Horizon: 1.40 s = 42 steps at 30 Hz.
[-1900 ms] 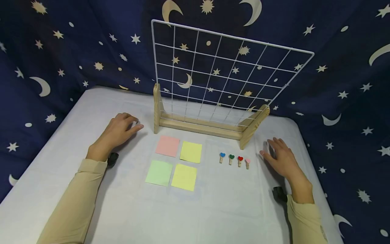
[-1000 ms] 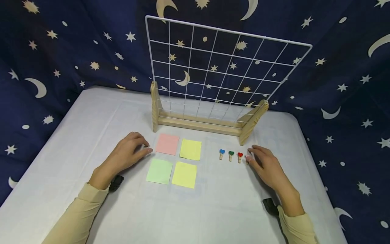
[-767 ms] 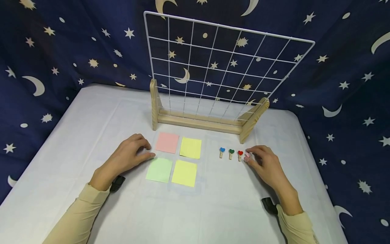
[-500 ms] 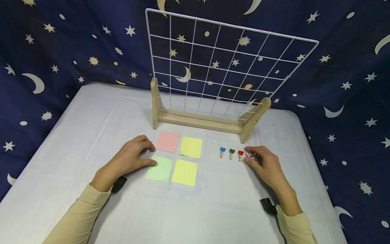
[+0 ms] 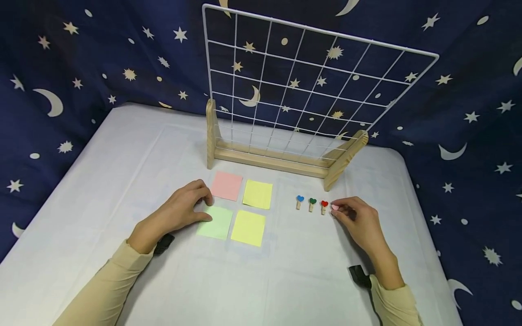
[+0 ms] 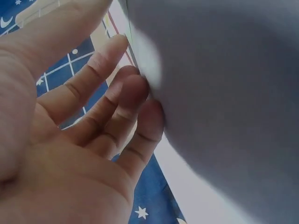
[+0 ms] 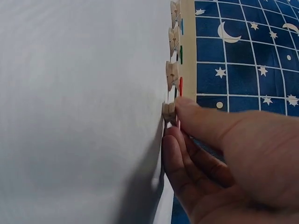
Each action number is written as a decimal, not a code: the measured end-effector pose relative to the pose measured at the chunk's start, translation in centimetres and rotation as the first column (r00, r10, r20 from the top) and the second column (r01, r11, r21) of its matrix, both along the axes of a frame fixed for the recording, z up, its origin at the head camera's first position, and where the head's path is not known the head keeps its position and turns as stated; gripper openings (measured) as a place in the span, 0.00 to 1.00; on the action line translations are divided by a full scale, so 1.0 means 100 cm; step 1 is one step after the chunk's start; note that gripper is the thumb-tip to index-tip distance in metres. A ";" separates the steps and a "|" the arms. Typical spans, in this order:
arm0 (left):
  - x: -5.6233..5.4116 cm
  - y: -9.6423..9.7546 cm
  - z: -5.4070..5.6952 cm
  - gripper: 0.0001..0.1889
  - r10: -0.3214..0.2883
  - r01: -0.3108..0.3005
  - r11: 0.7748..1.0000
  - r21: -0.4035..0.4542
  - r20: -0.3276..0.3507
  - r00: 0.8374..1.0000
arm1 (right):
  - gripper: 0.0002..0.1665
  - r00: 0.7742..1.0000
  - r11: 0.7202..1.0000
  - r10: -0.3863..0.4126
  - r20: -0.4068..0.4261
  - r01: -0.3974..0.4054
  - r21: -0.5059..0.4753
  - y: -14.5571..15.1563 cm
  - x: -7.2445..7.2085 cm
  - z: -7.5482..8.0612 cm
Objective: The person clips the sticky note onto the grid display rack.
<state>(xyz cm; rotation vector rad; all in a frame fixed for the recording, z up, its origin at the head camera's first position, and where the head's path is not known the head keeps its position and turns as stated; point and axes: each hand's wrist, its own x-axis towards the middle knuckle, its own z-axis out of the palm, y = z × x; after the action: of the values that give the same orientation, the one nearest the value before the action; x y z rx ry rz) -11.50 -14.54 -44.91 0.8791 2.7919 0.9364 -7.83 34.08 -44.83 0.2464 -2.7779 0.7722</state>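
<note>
In the head view my right hand [image 5: 362, 222] pinches a small wooden clothespin with a pink heart [image 5: 335, 207]. The right wrist view shows this clothespin's wooden body [image 7: 168, 111] between thumb and fingertips, close to the tabletop. To its left lie clothespins with a red heart [image 5: 324, 204], a green heart [image 5: 312, 202] and a blue heart [image 5: 300, 199]. My left hand [image 5: 183, 208] rests by the light green sticky note [image 5: 216, 222], thumb over its left part and the other fingers, bent loosely, near the pink sticky note [image 5: 226, 185]. In the left wrist view its fingertips [image 6: 152, 114] touch the white surface.
Two yellow sticky notes [image 5: 248, 228] lie right of the pink and green ones. Behind them stands a white wire grid [image 5: 303, 74] in a wooden base [image 5: 271, 160]. A dark blue curtain [image 5: 134, 54] with stars and moons hangs beyond the white-covered table [image 5: 228, 290].
My left hand has come forward and right to the green note's edge. My right hand has moved left to the pink-heart clothespin and taken hold of it. The head view has tilted slightly.
</note>
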 end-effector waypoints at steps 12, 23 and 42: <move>0.005 0.003 0.006 0.18 -0.035 0.037 0.998 -0.046 0.031 0.999 | 0.09 0.998 0.999 -0.038 0.049 0.039 -0.016 -0.001 0.000 -0.001; 0.008 0.008 0.008 0.14 -0.044 0.045 0.996 -0.077 0.012 0.999 | 0.08 0.997 0.998 -0.052 0.062 0.055 -0.040 0.000 0.003 -0.002; 0.013 0.014 0.012 0.14 -0.045 0.045 0.996 -0.078 -0.005 0.999 | 0.08 0.999 0.996 -0.031 0.033 0.033 -0.083 0.006 0.001 -0.001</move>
<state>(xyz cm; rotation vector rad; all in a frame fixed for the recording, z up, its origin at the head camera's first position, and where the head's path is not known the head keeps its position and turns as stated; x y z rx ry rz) -10.19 -13.12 -43.69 0.9321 2.7809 0.8135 -7.75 34.68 -44.88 0.1752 -2.7636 0.8899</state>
